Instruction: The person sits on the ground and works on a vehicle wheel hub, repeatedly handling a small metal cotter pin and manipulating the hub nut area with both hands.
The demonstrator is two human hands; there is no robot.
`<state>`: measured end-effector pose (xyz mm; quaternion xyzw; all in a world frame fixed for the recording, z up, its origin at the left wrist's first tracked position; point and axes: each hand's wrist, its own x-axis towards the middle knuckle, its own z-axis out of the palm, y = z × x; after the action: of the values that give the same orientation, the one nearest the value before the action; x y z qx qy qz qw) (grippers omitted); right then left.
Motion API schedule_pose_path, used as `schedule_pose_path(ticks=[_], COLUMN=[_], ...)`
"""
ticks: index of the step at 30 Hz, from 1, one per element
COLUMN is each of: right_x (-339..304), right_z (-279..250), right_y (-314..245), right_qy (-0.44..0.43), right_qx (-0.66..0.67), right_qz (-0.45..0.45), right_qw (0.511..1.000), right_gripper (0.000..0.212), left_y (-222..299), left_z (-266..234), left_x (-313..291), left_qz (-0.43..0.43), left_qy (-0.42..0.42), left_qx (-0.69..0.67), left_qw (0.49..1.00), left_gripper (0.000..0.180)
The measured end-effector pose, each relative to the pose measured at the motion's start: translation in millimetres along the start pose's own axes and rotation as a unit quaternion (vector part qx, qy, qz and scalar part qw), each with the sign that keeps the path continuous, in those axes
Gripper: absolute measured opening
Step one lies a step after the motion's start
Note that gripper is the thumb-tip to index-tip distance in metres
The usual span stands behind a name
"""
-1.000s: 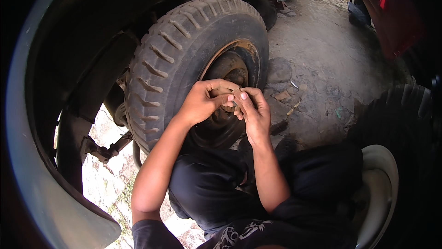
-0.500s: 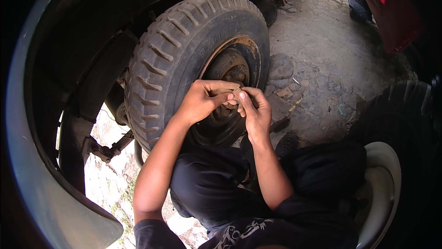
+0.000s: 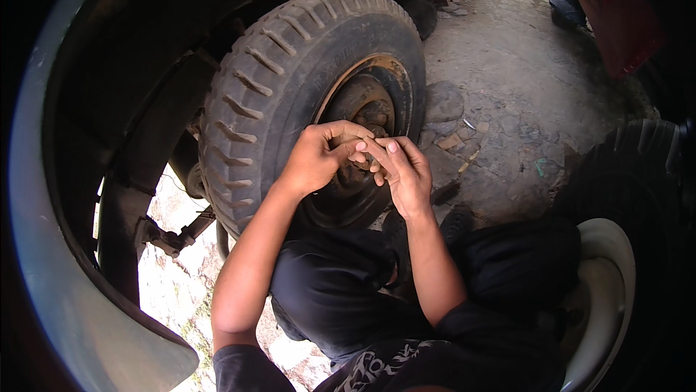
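Observation:
In front of the wheel's hub, my left hand (image 3: 316, 158) and my right hand (image 3: 407, 178) meet with fingers bent. Between their fingertips is a small flat brown strip (image 3: 378, 154), which looks folded; its exact kind is unclear. My left thumb and fingers pinch one end, and my right thumb and fingers close around the other. Just beyond stands a large truck wheel with a chunky-treaded black tire (image 3: 250, 95). Its rusty rim (image 3: 391, 64) and hub (image 3: 360, 93) are partly covered by my hands.
A pale curved fender (image 3: 43, 247) arches along the left. On the right lies another tire (image 3: 616, 167), with a cream rim (image 3: 622, 261) near my knee. Stones and wood scraps (image 3: 451, 141) litter the ground. A dark red panel (image 3: 616, 22) hangs at the upper right.
My right hand has shifted slightly right, with its thumb drawn back from the left fingertips. More of the brown strip shows between the hands.

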<state>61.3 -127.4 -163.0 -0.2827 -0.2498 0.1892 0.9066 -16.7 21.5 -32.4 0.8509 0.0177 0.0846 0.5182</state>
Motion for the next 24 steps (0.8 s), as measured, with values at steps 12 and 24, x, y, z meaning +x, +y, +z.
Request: schedule_pose_path(ticks=[12,24], right_x=[1.8,-1.0], right_z=[-2.4,-3.2], right_y=[-19.3,-14.8], right_qy=[-0.024,-0.029], right_qx=[-0.193,-0.242], right_qz=[0.004,-0.044], right_qw=[0.981,0.969], right_gripper=[0.028,0.022], left_y=[1.0,3.0], left_z=[0.9,2.1], left_x=[-2.1,-2.6], left_qz=[0.07,0.023], left_qy=[0.052,0.016], left_qx=[0.147,0.08], left_qw=[0.985,0.996], left_gripper=[0.022,0.015])
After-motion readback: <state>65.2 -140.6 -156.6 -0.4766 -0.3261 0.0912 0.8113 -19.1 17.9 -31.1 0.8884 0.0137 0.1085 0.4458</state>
